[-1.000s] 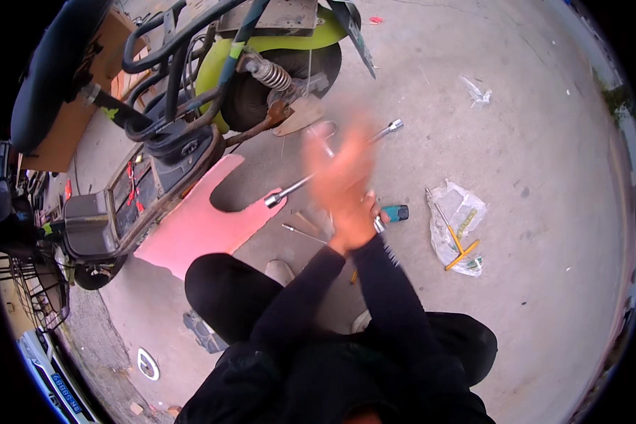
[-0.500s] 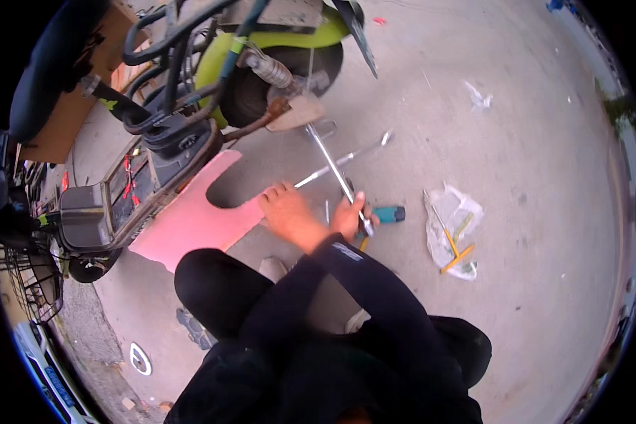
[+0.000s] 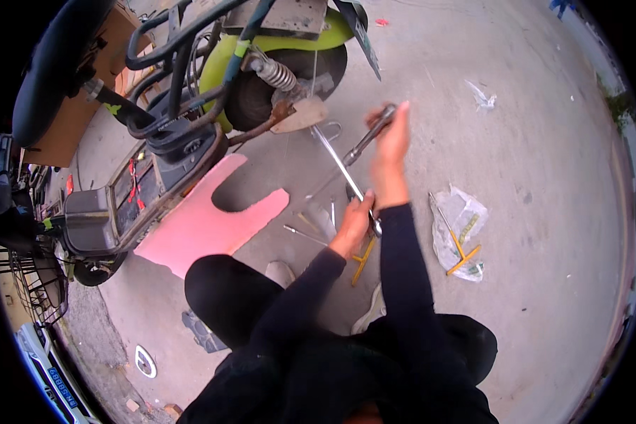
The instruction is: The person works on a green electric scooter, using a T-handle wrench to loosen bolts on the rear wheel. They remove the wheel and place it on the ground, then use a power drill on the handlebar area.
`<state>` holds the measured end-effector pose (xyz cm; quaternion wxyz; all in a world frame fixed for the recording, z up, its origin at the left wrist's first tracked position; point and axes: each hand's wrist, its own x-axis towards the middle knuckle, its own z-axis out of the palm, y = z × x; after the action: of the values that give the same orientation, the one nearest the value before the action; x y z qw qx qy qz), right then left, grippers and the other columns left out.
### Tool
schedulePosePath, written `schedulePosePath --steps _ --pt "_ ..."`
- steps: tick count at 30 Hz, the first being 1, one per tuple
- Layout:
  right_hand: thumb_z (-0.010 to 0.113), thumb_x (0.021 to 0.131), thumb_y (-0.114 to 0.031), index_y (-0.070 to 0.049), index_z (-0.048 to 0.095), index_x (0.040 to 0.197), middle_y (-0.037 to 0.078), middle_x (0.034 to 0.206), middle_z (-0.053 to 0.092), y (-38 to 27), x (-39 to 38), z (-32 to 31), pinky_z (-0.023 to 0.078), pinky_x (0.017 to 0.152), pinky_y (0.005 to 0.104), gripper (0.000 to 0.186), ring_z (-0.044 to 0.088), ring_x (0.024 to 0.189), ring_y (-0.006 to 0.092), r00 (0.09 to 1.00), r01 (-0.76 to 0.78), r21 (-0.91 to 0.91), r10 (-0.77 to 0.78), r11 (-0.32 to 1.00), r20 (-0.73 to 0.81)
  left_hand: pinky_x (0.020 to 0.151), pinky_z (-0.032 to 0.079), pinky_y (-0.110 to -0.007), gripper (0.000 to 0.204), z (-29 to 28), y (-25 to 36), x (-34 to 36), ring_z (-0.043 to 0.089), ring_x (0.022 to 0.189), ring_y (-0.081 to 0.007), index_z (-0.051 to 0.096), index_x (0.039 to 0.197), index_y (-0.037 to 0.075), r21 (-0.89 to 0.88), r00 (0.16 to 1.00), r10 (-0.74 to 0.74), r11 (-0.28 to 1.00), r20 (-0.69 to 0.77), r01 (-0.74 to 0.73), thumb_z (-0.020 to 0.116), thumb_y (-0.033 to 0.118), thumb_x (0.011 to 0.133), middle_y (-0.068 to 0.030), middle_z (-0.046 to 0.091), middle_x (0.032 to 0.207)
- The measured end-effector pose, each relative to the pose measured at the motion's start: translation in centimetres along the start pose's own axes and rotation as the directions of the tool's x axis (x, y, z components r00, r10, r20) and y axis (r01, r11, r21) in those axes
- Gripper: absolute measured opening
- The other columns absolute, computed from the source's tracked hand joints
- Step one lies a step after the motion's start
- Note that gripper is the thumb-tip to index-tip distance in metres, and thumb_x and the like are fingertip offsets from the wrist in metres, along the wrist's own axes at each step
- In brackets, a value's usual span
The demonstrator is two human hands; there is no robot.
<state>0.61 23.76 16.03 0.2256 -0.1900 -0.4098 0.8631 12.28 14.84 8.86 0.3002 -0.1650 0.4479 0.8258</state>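
My left hand [image 3: 354, 227] is closed round the lower end of a long chrome wrench [image 3: 338, 161]. The wrench's far end reaches up beside the rusty, muddy plate [image 3: 300, 116] near the wheel [image 3: 251, 88] of a green scooter. Raised to the right of the wrench, my right hand [image 3: 392, 145] grips a metal bar tool [image 3: 360, 148] that looks like a socket wrench, its thick dark end at the fingers. That tool's lower-left end is smeared by motion. A pink notched sheet [image 3: 205, 212] lies on the ground left of my hands.
A yellow T-handle tool [image 3: 362, 263] and a thin metal rod tool [image 3: 304, 234] lie near my feet. Rightward, another yellow T-handle tool [image 3: 463, 260] rests on a clear plastic bag [image 3: 438, 240]. The scooter's frame [image 3: 184, 92] stands at the upper left.
My right hand has swung from beside the pink sheet up and right, with the bar tool turned in its grip. My left hand stays on the chrome wrench.
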Motion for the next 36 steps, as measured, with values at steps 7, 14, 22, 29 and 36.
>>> schedulePosePath --steps 7,14,22,29,36 --pt "0.062 0.084 -0.023 -0.003 0.065 0.094 0.017 0.096 0.064 7.2 -17.1 7.7 0.046 0.086 0.0443 0.023 0.061 0.101 0.0342 0.330 0.862 -0.447 0.405 0.239 0.852 0.060 0.049 -0.033 0.035 -1.5 1.1 -1.1 0.064 0.066 -0.0207 0.044 0.087 0.010 0.116 0.985 -0.065 0.992 0.161 0.046 0.044 0.041 0.104 -0.0017 0.051 0.071" --pt "0.062 0.093 -0.030 0.015 0.033 0.138 0.034 0.135 0.044 -1.8 -8.0 6.3 0.026 0.114 0.0441 0.069 0.042 0.130 0.0454 0.769 0.497 -0.821 -0.581 0.282 0.266 0.064 0.048 -0.036 0.026 -2.8 1.2 -0.6 0.062 0.069 -0.0211 0.052 0.090 0.009 -0.009 0.988 -0.059 0.998 0.143 0.061 0.050 0.033 0.103 -0.0039 0.054 0.074" --pt "0.036 0.102 -0.049 -0.002 0.058 0.111 0.006 0.085 0.057 -1.0 -1.9 3.2 0.045 0.081 0.0387 0.052 0.054 0.078 0.0182 0.999 0.051 0.017 -0.051 0.999 -0.009 0.066 0.050 -0.036 0.031 -3.2 -0.8 0.5 0.062 0.072 -0.0217 0.049 0.092 0.010 -0.091 0.985 -0.030 0.995 0.172 0.046 0.045 0.038 0.104 -0.0034 0.055 0.077" --pt "0.063 0.086 -0.026 -0.005 0.061 0.116 0.020 0.114 0.061 10.2 -15.4 4.1 0.044 0.097 0.0444 0.037 0.057 0.109 0.0370 0.343 0.797 -0.490 0.405 0.353 0.848 0.063 0.050 -0.038 0.032 -1.4 0.3 -0.6 0.067 0.073 -0.0248 0.052 0.088 0.008 0.167 0.996 -0.060 0.985 0.072 0.047 0.051 0.037 0.101 -0.0062 0.057 0.076" --pt "0.062 0.091 -0.027 0.009 0.044 0.132 0.027 0.129 0.052 -1.4 -7.7 5.2 0.039 0.102 0.0468 0.057 0.049 0.121 0.0415 0.803 0.395 -0.905 -0.539 0.158 0.256 0.064 0.050 -0.036 0.023 -3.4 -1.4 0.9 0.063 0.071 -0.0225 0.049 0.099 0.009 -0.006 0.987 0.034 0.999 0.155 -0.033 0.046 0.032 0.104 -0.0027 0.053 0.076"
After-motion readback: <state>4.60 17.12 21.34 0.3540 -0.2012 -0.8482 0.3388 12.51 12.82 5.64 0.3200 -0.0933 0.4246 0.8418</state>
